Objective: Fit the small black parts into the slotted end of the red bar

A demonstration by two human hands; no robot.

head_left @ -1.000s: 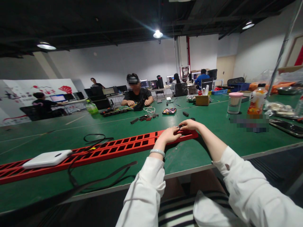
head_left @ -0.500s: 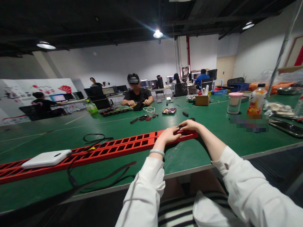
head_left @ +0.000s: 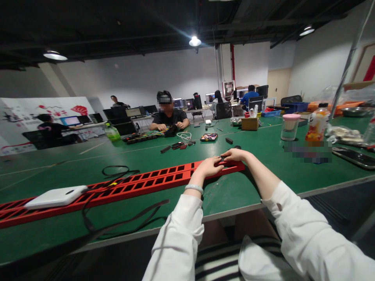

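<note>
hands together at right end of red rail (head_left: 152, 180) on green table (head_left: 263, 144): left hand (head_left: 208, 167) curled on top, right hand (head_left: 234, 154) pinching small dark part (head_left: 223, 159); best keep rail pinned, press part straight down.

Dim room; ceiling lamp (head_left: 195, 41) flares; wide-angle edges bend; distance soft.

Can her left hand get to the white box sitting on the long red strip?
Probably yes, with a long stretch. The left hand rests on the red strip, and the white box lies far along it. Only loose black cables lie between.
</note>
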